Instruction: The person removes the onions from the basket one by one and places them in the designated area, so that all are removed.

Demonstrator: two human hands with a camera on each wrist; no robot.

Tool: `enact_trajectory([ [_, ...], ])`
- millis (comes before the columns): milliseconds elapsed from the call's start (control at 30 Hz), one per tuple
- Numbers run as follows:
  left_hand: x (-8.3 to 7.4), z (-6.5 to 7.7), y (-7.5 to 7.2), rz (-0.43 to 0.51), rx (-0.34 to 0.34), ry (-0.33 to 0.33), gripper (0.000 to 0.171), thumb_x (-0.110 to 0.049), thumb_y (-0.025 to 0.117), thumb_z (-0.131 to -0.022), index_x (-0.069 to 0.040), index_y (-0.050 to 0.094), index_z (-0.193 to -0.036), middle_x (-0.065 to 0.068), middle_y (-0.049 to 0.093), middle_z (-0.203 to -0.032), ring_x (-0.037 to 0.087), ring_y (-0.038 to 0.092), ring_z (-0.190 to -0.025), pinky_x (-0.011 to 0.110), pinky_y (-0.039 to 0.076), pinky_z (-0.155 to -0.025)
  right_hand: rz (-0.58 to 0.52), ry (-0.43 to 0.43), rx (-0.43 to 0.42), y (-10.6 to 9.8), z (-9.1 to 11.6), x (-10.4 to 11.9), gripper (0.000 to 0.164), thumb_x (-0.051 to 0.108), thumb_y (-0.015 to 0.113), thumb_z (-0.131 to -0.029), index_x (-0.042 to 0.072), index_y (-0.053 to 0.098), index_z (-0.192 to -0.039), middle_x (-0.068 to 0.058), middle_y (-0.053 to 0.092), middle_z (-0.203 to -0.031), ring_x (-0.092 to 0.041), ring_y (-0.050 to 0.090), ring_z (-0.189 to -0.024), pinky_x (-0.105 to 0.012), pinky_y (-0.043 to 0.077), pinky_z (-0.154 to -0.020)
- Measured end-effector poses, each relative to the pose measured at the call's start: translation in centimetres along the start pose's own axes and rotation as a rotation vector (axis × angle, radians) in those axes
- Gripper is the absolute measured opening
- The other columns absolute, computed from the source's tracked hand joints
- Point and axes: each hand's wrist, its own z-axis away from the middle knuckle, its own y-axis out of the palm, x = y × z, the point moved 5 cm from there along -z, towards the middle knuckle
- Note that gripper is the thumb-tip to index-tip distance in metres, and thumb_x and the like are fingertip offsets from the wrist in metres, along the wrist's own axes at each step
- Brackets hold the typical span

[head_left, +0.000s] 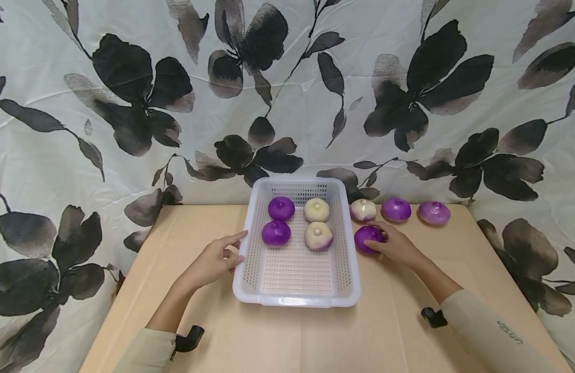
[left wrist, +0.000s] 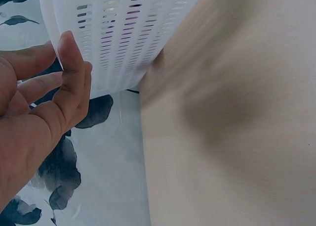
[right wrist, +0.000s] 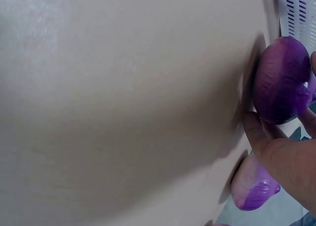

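A white perforated plastic basket (head_left: pixel 296 299) stands mid-table. Inside it, two purple onions (head_left: pixel 276 233) sit at the left and two whitish onions (head_left: pixel 319 236) at the right, all in its far half. My left hand (head_left: pixel 217 261) holds the basket's left rim, the thumb on the outer wall (left wrist: pixel 118 48) in the left wrist view. Beyond the opposite rim, my right hand (head_left: pixel 394 243) grips a purple onion (head_left: pixel 367 239) from its right side. Fingers curl round that onion (right wrist: pixel 282 82) in the right wrist view; whether it touches the table is unclear.
Behind the right hand, a whitish onion (head_left: pixel 363 210) and two purple onions (head_left: pixel 396 209) line the table's far edge. The light wooden table (head_left: pixel 296 336) meets a flower-printed cloth (head_left: pixel 287 119) at the back. A dark device sits at each cuff.
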Motion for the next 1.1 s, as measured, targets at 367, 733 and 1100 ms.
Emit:
enact_trajectory([
  [367, -0.1, 0.2, -0.1, -0.006, -0.005, -0.009, 0.064, 0.003, 0.063, -0.097, 0.003, 0.039, -0.156, 0.028, 0.060, -0.119, 0.022, 0.069, -0.077, 0.044, 0.063, -0.069, -0.006, 0.026, 0.040, -2.2, 0.3, 0.7, 0.065, 0.028, 0.069, -0.100, -0.004, 0.043, -0.151, -0.039, 0.046, -0.147, -0.058, 0.054, -0.128, -0.065, 0.048, -0.106],
  [733, -0.2, 0.1, -0.1, -0.006, -0.010, -0.004, 0.064, 0.002, 0.062, -0.097, 0.001, 0.039, -0.157, 0.029, 0.064, -0.124, 0.021, 0.069, -0.076, 0.045, 0.063, -0.069, 0.037, -0.081, 0.006, -5.6, 0.1, 3.9, 0.057, 0.019, 0.069, -0.100, -0.009, 0.049, -0.145, -0.035, 0.052, -0.144, -0.056, 0.054, -0.128, -0.066, 0.045, -0.108],
  [1100, 0.1, 0.2, 0.0, -0.005, -0.016, -0.006, 0.064, 0.003, 0.062, -0.097, 0.000, 0.040, -0.157, 0.029, 0.060, -0.127, 0.021, 0.069, -0.078, 0.051, 0.062, -0.072, 0.060, -0.126, 0.052, -4.6, -1.5, 9.4, 0.055, 0.026, 0.072, -0.098, 0.003, 0.055, -0.144, -0.026, 0.059, -0.137, -0.043, 0.060, -0.123, -0.060, 0.051, -0.104],
])
